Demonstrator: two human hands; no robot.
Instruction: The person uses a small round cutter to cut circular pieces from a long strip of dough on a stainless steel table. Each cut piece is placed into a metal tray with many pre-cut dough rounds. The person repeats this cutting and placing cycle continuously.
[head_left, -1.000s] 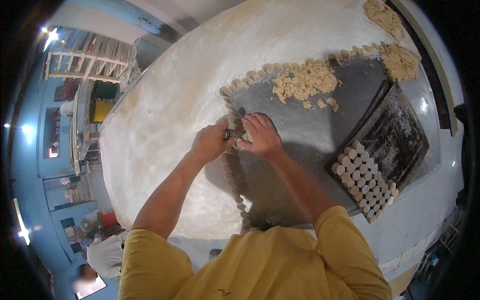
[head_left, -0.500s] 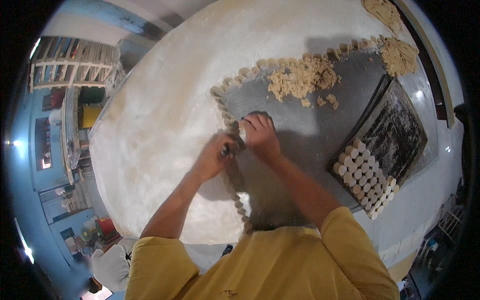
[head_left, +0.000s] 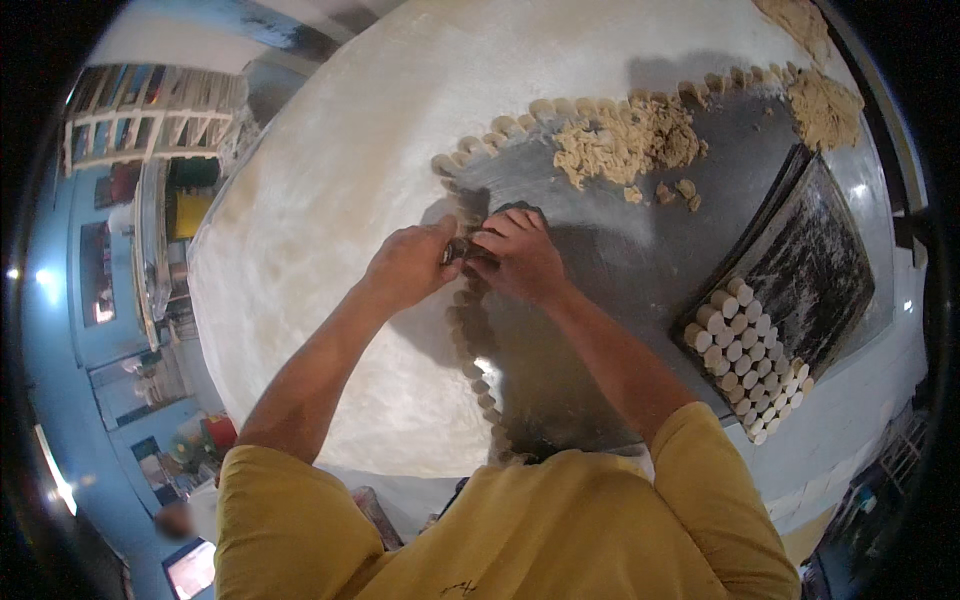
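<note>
A large, pale, floured sheet of dough (head_left: 320,240) covers the left and far side of the table. Its edge is scalloped where rounds have been cut away. At that edge, my left hand (head_left: 408,262) is closed around a small dark round cutter (head_left: 456,251). My right hand (head_left: 522,258) meets it from the right, its fingers curled right beside the cutter; what lies under them is hidden. Crumpled dough scraps (head_left: 610,150) lie beyond my hands on the bare grey tabletop (head_left: 610,300). Several pale dough rounds (head_left: 740,350) stand in close rows on a dark tray at the right.
Dark, flour-dusted baking trays (head_left: 815,250) are stacked at the table's right side. Another dough heap (head_left: 825,110) sits by the far right edge. Wooden racks (head_left: 150,120) and shelves line the blue wall at the left.
My left hand has shifted up and turned, bringing the cutter against my right hand's fingers. My right hand has stayed near the dough edge. The whole view has shifted slightly.
</note>
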